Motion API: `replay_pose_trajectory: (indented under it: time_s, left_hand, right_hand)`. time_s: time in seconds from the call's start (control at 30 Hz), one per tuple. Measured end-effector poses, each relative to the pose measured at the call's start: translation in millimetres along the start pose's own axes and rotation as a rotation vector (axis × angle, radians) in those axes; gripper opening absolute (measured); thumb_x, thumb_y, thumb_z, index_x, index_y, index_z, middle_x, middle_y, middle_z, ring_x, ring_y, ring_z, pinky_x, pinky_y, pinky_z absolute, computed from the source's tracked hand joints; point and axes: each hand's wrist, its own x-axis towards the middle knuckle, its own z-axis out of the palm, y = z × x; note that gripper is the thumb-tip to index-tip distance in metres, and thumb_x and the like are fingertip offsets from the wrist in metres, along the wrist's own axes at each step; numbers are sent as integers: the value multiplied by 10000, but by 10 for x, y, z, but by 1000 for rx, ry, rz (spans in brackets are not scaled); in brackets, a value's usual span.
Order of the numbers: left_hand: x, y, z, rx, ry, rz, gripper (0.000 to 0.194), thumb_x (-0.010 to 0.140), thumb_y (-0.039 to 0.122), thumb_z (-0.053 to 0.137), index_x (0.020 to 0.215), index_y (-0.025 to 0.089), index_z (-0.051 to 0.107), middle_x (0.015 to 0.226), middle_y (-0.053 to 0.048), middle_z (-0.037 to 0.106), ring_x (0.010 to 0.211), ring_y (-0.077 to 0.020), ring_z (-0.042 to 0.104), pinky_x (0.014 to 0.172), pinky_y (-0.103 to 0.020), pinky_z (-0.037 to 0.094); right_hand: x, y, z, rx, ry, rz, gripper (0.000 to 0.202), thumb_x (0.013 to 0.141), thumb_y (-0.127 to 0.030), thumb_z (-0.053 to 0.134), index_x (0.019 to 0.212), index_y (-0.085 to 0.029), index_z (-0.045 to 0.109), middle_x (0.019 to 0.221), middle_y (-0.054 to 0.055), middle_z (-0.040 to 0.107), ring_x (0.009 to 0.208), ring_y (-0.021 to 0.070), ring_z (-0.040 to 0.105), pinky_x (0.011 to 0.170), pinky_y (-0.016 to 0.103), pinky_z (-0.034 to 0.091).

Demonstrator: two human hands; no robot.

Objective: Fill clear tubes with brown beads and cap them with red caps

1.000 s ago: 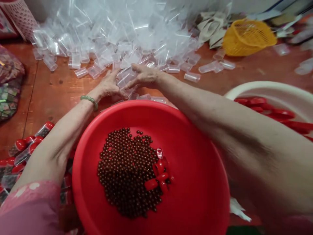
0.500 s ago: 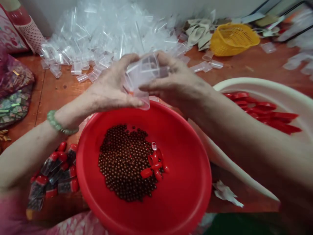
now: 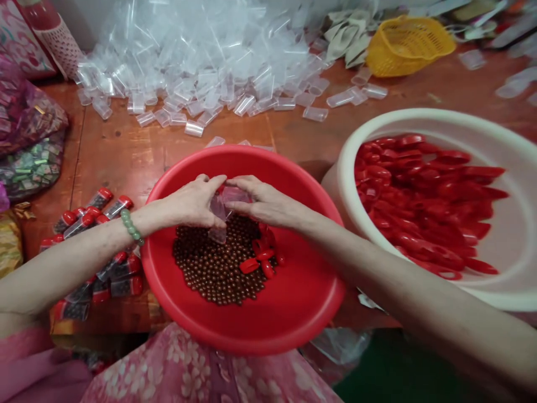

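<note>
My left hand (image 3: 193, 202) and my right hand (image 3: 271, 206) are curled around clear plastic tubes (image 3: 218, 211) inside the red basin (image 3: 289, 313). The tubes are held close together, partly hidden by my fingers, so I cannot tell which hand grips which one. Below them lies a heap of small brown beads (image 3: 222, 274). Several red caps (image 3: 265, 254) rest on the right edge of that heap.
Left of the basin lie filled tubes with red caps (image 3: 126, 266). Loose clear tubes (image 3: 197, 67) are piled at the back. A white basin (image 3: 423, 117) of red plastic pieces (image 3: 436, 196) stands at right, with a yellow basket (image 3: 403, 50) behind it. Bags (image 3: 33, 129) sit far left.
Both hands, with the clear tubes between them, have come down from above the basin's far rim into the basin over the beads. The view has shifted, showing more of the white basin.
</note>
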Motion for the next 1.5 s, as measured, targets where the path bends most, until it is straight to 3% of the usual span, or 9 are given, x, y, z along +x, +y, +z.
replay_pose_trajectory:
  time_s: [0.1, 0.37, 0.53, 0.63, 0.77, 1.0, 1.13, 1.3, 1.5]
  left_hand:
    - [-41, 71, -38, 112, 0, -23, 805, 714, 458, 712, 1371, 116, 396, 1314, -198, 468, 1093, -321, 575, 900, -391, 464]
    - [-168, 90, -41, 96, 117, -6, 635, 809, 696, 473, 959, 100, 634, 917, -143, 661, 888, -278, 629, 781, -373, 472]
    - [-332, 115, 53, -151, 307, 133, 797, 662, 573, 734, 1267, 107, 508, 1263, -179, 601, 1138, -293, 573, 966, -409, 443]
    - [-465, 181, 107, -234, 378, 224, 838, 614, 518, 790, 1285, 104, 506, 1291, -197, 585, 1170, -295, 554, 991, -412, 433]
    - [-611, 237, 133, -621, 289, 136, 553, 698, 669, 644, 886, 150, 675, 828, -74, 681, 755, -176, 611, 724, -314, 492]
    - [-781, 151, 217, -1579, -90, -214, 762, 809, 809, 238, 778, 140, 602, 643, -35, 563, 547, -86, 512, 461, -198, 384]
    - [-830, 117, 253, -1737, -124, -157, 555, 822, 673, 500, 875, 130, 603, 835, -59, 617, 616, -81, 558, 474, -176, 411]
    - [-856, 102, 297, -1765, -83, -63, 412, 683, 409, 795, 885, 118, 585, 737, -16, 608, 599, -72, 580, 536, -173, 457]
    - [-883, 149, 297, -1744, -118, -75, 464, 646, 382, 819, 963, 121, 604, 804, -27, 626, 675, -96, 602, 581, -208, 472]
  right_hand:
    - [-79, -25, -10, -287, 129, -102, 347, 877, -287, 535, 1195, -173, 613, 1408, 143, 406, 1244, 290, 501, 1058, 447, 420]
    - [-249, 65, -19, -148, 214, -92, 178, 860, -293, 563, 949, -206, 691, 969, 83, 603, 886, 211, 615, 845, 367, 529]
    - [-358, -90, -8, -375, 319, -95, 294, 886, -246, 484, 1124, -185, 646, 1218, 151, 571, 1149, 302, 541, 985, 453, 443]
    - [-451, -221, 43, -335, 93, -126, 282, 942, -272, 388, 1005, -198, 652, 985, 93, 671, 920, 228, 626, 841, 354, 493]
    - [-468, -240, 252, -548, -262, -24, 235, 931, -246, 427, 1001, -164, 635, 972, 115, 681, 874, 225, 649, 778, 312, 480]
    - [-417, -251, 684, -558, -318, -8, 435, 846, -386, 608, 1181, -114, 556, 1231, 222, 533, 1111, 339, 561, 930, 445, 446]
    - [-458, -314, 819, -408, -447, -71, 471, 717, -316, 733, 1129, -143, 584, 1192, 163, 562, 1053, 288, 566, 915, 400, 452]
    - [-412, -242, 838, -148, -614, -29, 109, 694, -190, 683, 756, -162, 598, 735, 18, 580, 668, 151, 532, 666, 292, 461]
    - [-439, -224, 656, 314, -485, 145, 380, 882, -566, 386, 843, -201, 483, 602, -64, 397, 412, 50, 297, 380, 183, 266]
